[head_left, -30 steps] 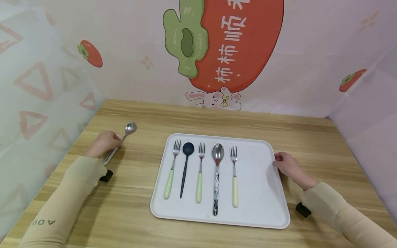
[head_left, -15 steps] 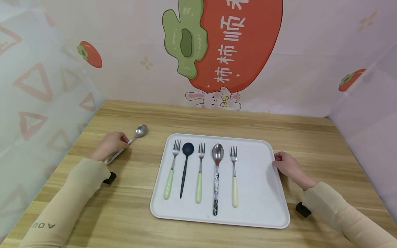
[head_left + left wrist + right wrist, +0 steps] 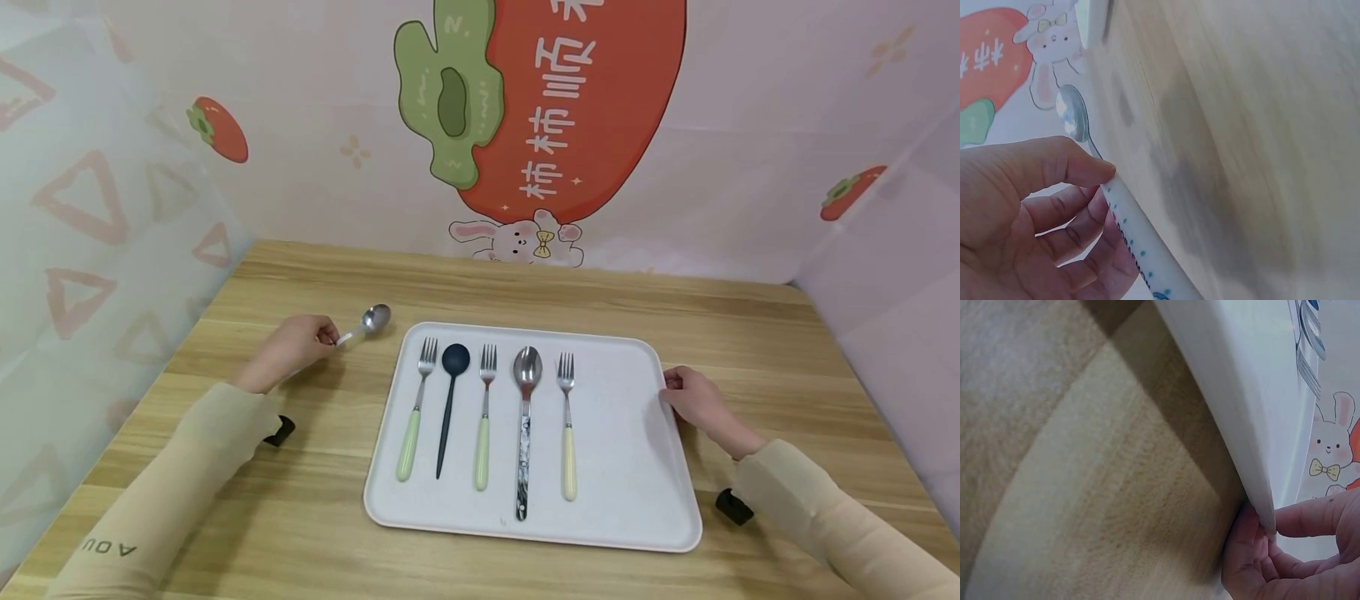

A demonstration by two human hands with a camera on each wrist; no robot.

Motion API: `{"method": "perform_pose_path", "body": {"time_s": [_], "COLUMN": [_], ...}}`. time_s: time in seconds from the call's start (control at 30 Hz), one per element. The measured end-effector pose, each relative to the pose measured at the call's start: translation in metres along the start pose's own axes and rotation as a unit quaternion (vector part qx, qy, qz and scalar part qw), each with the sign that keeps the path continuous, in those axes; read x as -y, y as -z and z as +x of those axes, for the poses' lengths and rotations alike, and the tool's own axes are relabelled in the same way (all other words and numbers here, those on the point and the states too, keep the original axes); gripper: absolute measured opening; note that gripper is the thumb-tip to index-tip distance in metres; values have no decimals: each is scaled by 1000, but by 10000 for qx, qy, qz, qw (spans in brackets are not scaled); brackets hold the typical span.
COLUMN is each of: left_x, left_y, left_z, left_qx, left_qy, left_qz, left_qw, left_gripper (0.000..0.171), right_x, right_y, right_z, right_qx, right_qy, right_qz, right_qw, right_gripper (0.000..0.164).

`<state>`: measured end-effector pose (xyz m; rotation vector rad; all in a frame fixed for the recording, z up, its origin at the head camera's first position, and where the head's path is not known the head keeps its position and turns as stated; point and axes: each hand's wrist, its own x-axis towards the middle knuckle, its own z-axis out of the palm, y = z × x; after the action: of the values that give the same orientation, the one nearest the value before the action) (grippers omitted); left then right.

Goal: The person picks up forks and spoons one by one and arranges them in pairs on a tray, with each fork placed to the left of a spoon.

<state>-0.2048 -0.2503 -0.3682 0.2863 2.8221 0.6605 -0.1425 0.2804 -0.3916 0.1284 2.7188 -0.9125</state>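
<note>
Between thumb and fingers my left hand [image 3: 298, 346] pinches a spoon [image 3: 376, 317] with a steel bowl. Its white handle [image 3: 1147, 240], patterned with small teal dots, shows in the left wrist view. The spoon is left of a white tray [image 3: 622, 433], apart from it. My right hand [image 3: 699, 402] grips the tray's right rim, thumb above and fingers below in the right wrist view. On the tray lie, left to right, a green-handled fork [image 3: 409, 442], a black spoon [image 3: 454, 360], another green-handled fork [image 3: 482, 446], a large steel spoon [image 3: 527, 367] and a cream-handled fork [image 3: 568, 458].
The wooden table [image 3: 315, 517] carries the tray near its middle. A printed backdrop [image 3: 300, 183] with persimmons and a rabbit stands behind the table and along both sides. A black strap piece [image 3: 281, 431] hangs by the left cuff, another [image 3: 733, 506] by the right.
My left hand has moved right, carrying the spoon toward the tray's upper left corner. The right hand and the tray stay where they were.
</note>
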Motion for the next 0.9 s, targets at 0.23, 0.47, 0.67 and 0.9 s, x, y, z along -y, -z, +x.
{"method": "perform_pose_path", "body": {"time_s": [0.23, 0.47, 0.67, 0.9], "left_x": [-12, -28, -43, -57], "left_y": [-3, -6, -10, -15], "left_z": [1, -1, -2, -2], "left_qx": [24, -7, 56, 84], "left_qy": [-230, -661, -906, -1166], "left_qz": [50, 360, 457, 608], "left_qw": [9997, 9972, 9948, 9913], "left_gripper": [8, 8, 7, 8], "right_x": [0, 1, 1, 2], "right_y": [0, 0, -1, 0], "right_z": [0, 1, 1, 0], "right_qx": [26, 30, -17, 5], "right_qy": [-16, -32, 3, -26], "right_qz": [7, -14, -36, -24], "right_qw": [10000, 10000, 10000, 10000], "right_gripper": [39, 39, 38, 38]}}
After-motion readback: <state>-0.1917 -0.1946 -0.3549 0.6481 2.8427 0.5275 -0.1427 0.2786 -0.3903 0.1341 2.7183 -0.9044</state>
